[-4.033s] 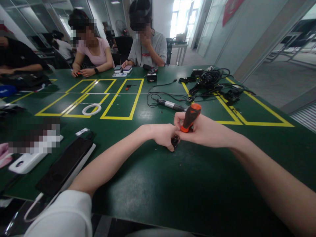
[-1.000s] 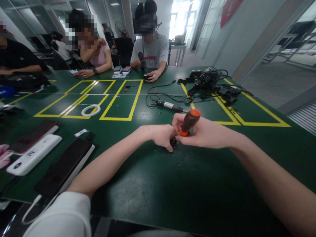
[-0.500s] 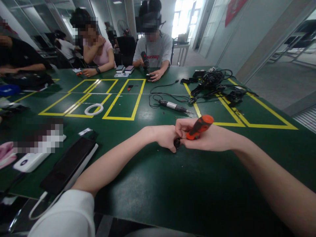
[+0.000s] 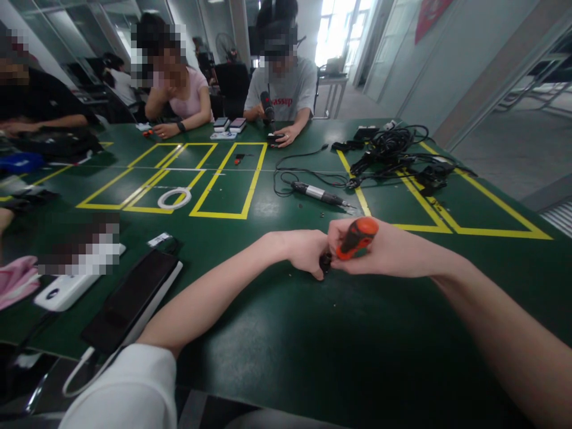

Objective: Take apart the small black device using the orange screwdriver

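Observation:
In the head view my right hand [image 4: 379, 250] is closed round an orange-and-black screwdriver [image 4: 357, 237], whose handle leans up and to the right. Its shaft and tip are hidden by my fingers. Pressed close beside it, my left hand [image 4: 308, 250] grips a small dark part [image 4: 326, 262] low over the table. Fingers cover most of that part, so its kind does not show. Just beyond both hands lies a black-and-silver pen-shaped electric screwdriver [image 4: 315, 192] with a cord.
On the green table [image 4: 268, 328] are a tangle of black cables [image 4: 388, 149], a white ring [image 4: 174, 198] and yellow tape outlines. A black phone-like device on a white power bank [image 4: 134, 298] lies left of my forearm. Co-workers sit opposite, one holding a power screwdriver [image 4: 267, 107].
The screwdriver handle has turned more upright in my right hand, which has shifted slightly. My left hand stays on the dark part. The whole view has drifted a little.

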`<move>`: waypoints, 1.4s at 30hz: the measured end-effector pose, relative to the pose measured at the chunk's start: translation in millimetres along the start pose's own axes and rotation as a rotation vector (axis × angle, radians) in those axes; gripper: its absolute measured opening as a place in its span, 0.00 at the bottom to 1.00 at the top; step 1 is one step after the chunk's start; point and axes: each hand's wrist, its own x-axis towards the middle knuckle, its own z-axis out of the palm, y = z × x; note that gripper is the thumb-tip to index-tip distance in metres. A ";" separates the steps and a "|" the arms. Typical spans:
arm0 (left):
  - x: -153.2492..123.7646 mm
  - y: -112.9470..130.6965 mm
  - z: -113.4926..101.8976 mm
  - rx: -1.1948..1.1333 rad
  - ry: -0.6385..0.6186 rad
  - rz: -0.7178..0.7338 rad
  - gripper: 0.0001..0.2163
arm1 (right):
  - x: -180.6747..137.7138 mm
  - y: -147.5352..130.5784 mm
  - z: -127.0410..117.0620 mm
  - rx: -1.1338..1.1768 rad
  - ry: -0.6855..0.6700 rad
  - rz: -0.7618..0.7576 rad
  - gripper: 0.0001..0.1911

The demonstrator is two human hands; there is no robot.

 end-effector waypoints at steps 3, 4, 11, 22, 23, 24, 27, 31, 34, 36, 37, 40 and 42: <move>1.1 -2.9 0.8 -0.054 0.002 0.015 0.13 | 0.4 2.8 -0.3 0.047 -0.027 -0.002 0.05; 1.2 -2.7 0.4 -0.059 -0.004 0.010 0.13 | 0.2 4.3 0.2 0.063 -0.018 -0.001 0.05; 1.4 0.9 -3.6 -0.068 -0.032 -0.007 0.10 | -6.0 11.9 10.3 0.197 0.202 0.032 0.14; 3.6 -10.1 -5.8 -0.276 -0.089 0.064 0.10 | -19.0 28.3 50.4 0.437 0.461 0.020 0.18; 3.0 -10.2 -5.7 -0.283 -0.085 0.073 0.11 | -20.2 30.7 54.2 0.442 0.515 0.016 0.17; 2.4 -10.1 -5.7 -0.287 -0.087 0.090 0.12 | -21.3 33.1 57.4 0.448 0.562 0.017 0.17; -0.1 -8.2 -6.2 -0.250 -0.086 0.132 0.12 | -23.1 38.5 64.2 0.474 0.651 0.022 0.16; -5.3 -2.5 -7.3 -0.142 -0.065 0.093 0.12 | -23.3 40.4 68.0 0.479 0.687 -0.002 0.16; -8.2 0.8 -7.8 -0.088 -0.051 0.099 0.12 | -22.8 40.3 71.5 0.500 0.662 -0.020 0.17; -8.4 1.4 -7.3 -0.067 -0.046 0.094 0.10 | -21.6 40.5 75.2 0.548 0.647 -0.055 0.16; -8.0 1.0 -6.8 -0.063 -0.047 0.087 0.09 | -20.7 40.7 77.3 0.573 0.654 -0.082 0.17; -5.7 -1.9 -4.5 -0.070 -0.040 0.082 0.09 | -17.3 41.7 82.5 0.598 0.706 -0.139 0.18; -4.4 -4.7 -3.2 -0.083 -0.031 0.105 0.10 | -15.4 42.4 83.7 0.571 0.725 -0.136 0.18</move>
